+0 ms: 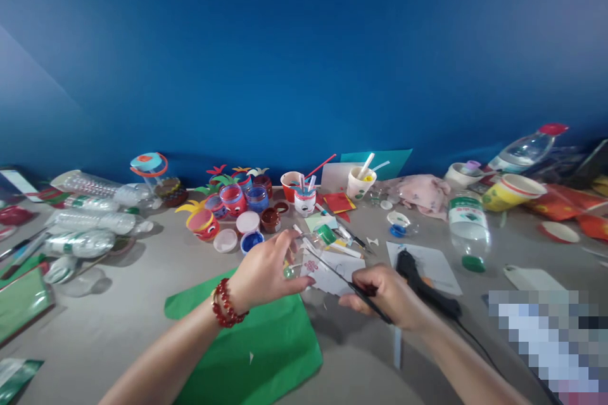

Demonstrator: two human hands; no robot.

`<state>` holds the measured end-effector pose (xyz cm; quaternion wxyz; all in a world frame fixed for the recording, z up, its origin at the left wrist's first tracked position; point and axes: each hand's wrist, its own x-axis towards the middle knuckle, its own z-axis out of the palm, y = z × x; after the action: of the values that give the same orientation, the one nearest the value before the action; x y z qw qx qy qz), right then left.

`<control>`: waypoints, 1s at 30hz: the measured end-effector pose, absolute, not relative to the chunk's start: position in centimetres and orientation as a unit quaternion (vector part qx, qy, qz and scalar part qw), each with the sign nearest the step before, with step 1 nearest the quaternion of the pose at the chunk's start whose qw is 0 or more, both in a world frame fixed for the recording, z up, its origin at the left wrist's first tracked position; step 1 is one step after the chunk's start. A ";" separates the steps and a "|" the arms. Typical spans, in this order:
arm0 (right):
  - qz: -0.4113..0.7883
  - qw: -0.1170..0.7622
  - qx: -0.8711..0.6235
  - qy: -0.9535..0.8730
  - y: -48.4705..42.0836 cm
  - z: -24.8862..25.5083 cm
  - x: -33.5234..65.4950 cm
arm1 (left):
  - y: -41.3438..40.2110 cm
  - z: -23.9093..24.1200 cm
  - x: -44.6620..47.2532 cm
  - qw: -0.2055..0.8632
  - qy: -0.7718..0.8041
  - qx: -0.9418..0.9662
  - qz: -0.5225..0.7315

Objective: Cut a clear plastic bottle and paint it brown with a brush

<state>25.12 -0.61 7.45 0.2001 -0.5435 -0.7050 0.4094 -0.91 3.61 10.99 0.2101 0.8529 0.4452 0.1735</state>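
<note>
Tabletop (118, 323) in grey carried a flat green sheet (247, 342). Over the sheet's far edge, the left hand (266, 272) had thumb and fingertips pinched narrowly on a small clear piece (291, 271). Just right of the sheet, the right hand (384, 294) was curled closed around a thin black tool (332, 270), whose tip slanted toward the clear piece. A black glue gun (420, 281) lay farther right of the sheet, behind that hand. At the sheet's far right corner, 1 white card (327, 281) lay beneath the tool.
</note>
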 end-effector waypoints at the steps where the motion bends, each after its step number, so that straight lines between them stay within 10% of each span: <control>1: 0.406 0.203 -0.542 -0.707 -0.5 7.5 25.1 | 3.5 11.0 -0.9 0.200 0.447 0.854 0.175; 22: 0.417 0.206 -0.520 -0.717 -0.2 7.2 25.8 | 1.7 10.3 0.5 0.171 0.465 0.850 0.176; 30: 0.597 0.189 -0.472 -0.621 -0.5 7.0 26.0 | 2.5 11.0 -0.2 0.262 0.419 0.855 0.154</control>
<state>25.99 -0.49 6.99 0.1887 -0.4718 -0.6212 0.5966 -0.16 2.55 11.01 0.2621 0.8554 0.4193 0.1542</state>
